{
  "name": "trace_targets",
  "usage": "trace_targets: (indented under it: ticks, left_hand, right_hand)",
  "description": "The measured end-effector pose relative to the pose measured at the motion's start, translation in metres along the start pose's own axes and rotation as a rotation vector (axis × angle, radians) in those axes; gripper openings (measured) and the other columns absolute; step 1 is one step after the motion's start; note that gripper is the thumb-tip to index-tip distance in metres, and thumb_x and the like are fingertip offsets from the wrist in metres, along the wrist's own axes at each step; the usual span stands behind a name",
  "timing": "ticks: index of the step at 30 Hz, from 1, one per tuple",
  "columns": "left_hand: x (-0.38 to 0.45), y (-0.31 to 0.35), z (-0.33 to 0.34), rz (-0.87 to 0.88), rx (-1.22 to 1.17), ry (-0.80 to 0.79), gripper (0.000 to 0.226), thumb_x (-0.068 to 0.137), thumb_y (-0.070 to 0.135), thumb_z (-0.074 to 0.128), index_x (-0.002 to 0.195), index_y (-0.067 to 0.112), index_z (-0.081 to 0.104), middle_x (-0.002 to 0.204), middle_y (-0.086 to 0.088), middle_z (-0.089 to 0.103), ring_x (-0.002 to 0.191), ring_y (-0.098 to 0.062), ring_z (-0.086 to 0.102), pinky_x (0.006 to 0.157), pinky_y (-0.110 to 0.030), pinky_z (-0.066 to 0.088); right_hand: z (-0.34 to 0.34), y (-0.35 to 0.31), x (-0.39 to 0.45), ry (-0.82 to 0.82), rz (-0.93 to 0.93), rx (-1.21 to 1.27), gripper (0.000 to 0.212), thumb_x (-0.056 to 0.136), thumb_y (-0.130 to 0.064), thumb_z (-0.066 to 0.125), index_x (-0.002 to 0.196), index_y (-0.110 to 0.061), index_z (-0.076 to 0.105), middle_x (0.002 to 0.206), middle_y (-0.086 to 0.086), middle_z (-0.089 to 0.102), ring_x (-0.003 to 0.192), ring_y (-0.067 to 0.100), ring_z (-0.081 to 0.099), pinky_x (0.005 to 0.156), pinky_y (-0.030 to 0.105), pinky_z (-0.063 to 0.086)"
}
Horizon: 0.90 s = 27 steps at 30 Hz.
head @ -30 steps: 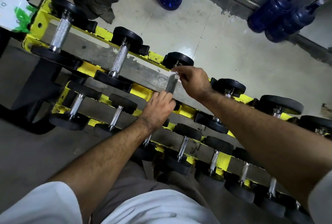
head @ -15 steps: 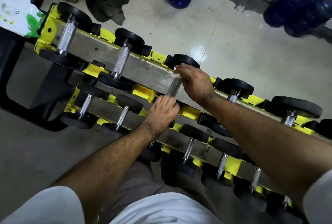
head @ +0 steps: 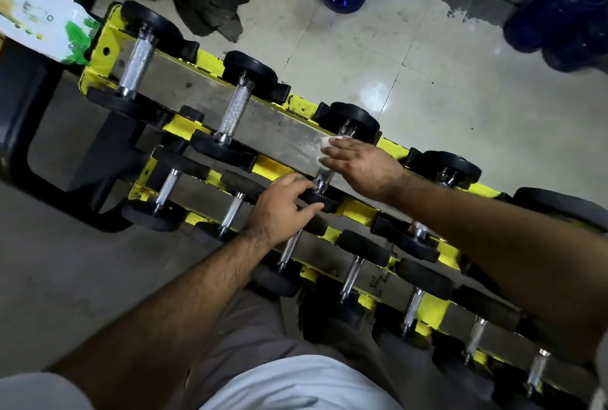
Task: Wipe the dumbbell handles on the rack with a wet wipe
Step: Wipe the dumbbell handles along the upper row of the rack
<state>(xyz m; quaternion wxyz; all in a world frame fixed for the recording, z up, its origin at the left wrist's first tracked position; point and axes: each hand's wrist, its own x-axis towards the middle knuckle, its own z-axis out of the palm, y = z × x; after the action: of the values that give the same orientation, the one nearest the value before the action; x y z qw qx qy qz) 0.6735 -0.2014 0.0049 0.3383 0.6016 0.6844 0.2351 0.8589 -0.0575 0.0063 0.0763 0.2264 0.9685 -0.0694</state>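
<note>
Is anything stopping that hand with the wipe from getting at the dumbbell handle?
Nothing visible does. The right hand already lies over the handle of the third top-row dumbbell with the white wipe under its fingers. The left hand rests on that dumbbell's near weight, beside the handle.

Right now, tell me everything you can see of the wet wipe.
The wet wipe is a small white sheet, soft and crumpled as it looks. Most of it is hidden under the right hand, which presses it onto the handle of the third dumbbell on the upper rack tier. Only a folded edge shows past the fingertips, near the far black weight. The left hand does not touch it; it rests on the near weight of the same dumbbell.
</note>
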Motion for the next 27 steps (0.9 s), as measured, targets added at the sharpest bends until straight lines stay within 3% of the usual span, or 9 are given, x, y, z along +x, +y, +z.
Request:
trace_targets:
  ticks: [2,6,9,13,15,18,21,25,27]
  left_hand:
    - [0.002,0.0,-0.005,-0.033,-0.043,-0.024,0.038,0.082,0.041,0.075,0.115,0.022,0.07,0.112,0.011,0.06,0.104,-0.009,0.057,0.089,-0.03,0.052]
    - [0.008,0.002,-0.014,-0.092,-0.107,-0.045,0.032,0.082,0.034,0.078,0.111,0.023,0.071,0.112,0.01,0.062,0.101,-0.008,0.059,0.088,-0.029,0.052]
    - [0.011,0.002,-0.014,-0.111,-0.129,-0.061,0.033,0.081,0.035,0.079,0.11,0.021,0.071,0.111,0.01,0.062,0.095,-0.008,0.059,0.08,-0.024,0.049]
    - [0.008,-0.001,-0.012,-0.103,-0.13,-0.053,0.034,0.083,0.036,0.077,0.112,0.021,0.07,0.112,0.01,0.061,0.092,-0.01,0.06,0.079,-0.026,0.051]
    - [0.007,-0.001,-0.012,-0.076,-0.128,-0.055,0.035,0.083,0.035,0.077,0.113,0.02,0.069,0.112,0.007,0.061,0.097,-0.012,0.06,0.083,-0.031,0.053]
    - [0.008,-0.007,-0.015,-0.077,-0.147,-0.061,0.035,0.084,0.034,0.075,0.115,0.02,0.066,0.115,0.007,0.06,0.101,-0.012,0.059,0.086,-0.031,0.053]
    - [0.011,-0.018,-0.014,-0.115,-0.202,-0.098,0.037,0.084,0.035,0.075,0.116,0.019,0.065,0.116,0.008,0.06,0.102,-0.012,0.059,0.086,-0.033,0.054]
    - [0.014,-0.022,-0.014,-0.169,-0.256,-0.114,0.04,0.08,0.035,0.079,0.114,0.019,0.066,0.113,0.005,0.061,0.098,-0.015,0.06,0.08,-0.032,0.054]
    - [0.014,-0.02,-0.012,-0.175,-0.267,-0.101,0.04,0.078,0.035,0.082,0.111,0.019,0.067,0.11,0.004,0.062,0.095,-0.016,0.06,0.079,-0.03,0.052]
  right_hand:
    - [-0.008,0.008,0.002,-0.038,0.049,-0.016,0.053,0.099,-0.012,0.05,0.151,-0.015,0.039,0.157,0.007,0.038,0.148,0.025,0.031,0.119,0.044,0.031]
    - [-0.006,-0.021,0.005,-0.116,0.161,-0.02,0.058,0.102,-0.022,0.039,0.157,-0.015,0.024,0.165,0.008,0.02,0.154,0.025,0.011,0.125,0.041,0.01]
    - [-0.011,-0.02,0.002,-0.14,0.084,-0.004,0.055,0.1,-0.019,0.042,0.154,-0.018,0.032,0.162,0.005,0.028,0.152,0.023,0.02,0.124,0.041,0.014]
    - [-0.018,-0.02,0.019,-0.101,0.286,-0.034,0.054,0.097,-0.011,0.047,0.15,-0.017,0.041,0.16,0.006,0.033,0.15,0.024,0.024,0.123,0.04,0.018]
    - [-0.012,-0.039,0.014,-0.134,0.224,-0.005,0.052,0.097,-0.013,0.051,0.148,-0.018,0.046,0.158,0.005,0.037,0.15,0.023,0.025,0.124,0.04,0.015]
    - [-0.021,-0.03,0.015,-0.167,0.114,0.001,0.046,0.094,-0.011,0.054,0.139,-0.019,0.057,0.148,0.004,0.052,0.143,0.023,0.04,0.121,0.041,0.027]
    - [-0.026,-0.016,0.027,-0.176,0.277,-0.057,0.046,0.093,-0.008,0.05,0.137,-0.018,0.059,0.147,0.004,0.052,0.143,0.023,0.039,0.12,0.04,0.027]
    - [-0.015,-0.041,0.017,-0.267,0.025,-0.031,0.035,0.096,-0.022,0.055,0.129,-0.018,0.065,0.138,0.005,0.061,0.136,0.025,0.048,0.119,0.043,0.031]
    - [-0.022,-0.032,0.021,-0.267,0.038,-0.066,0.035,0.096,-0.021,0.052,0.128,-0.02,0.065,0.137,0.004,0.062,0.135,0.025,0.049,0.118,0.043,0.031]
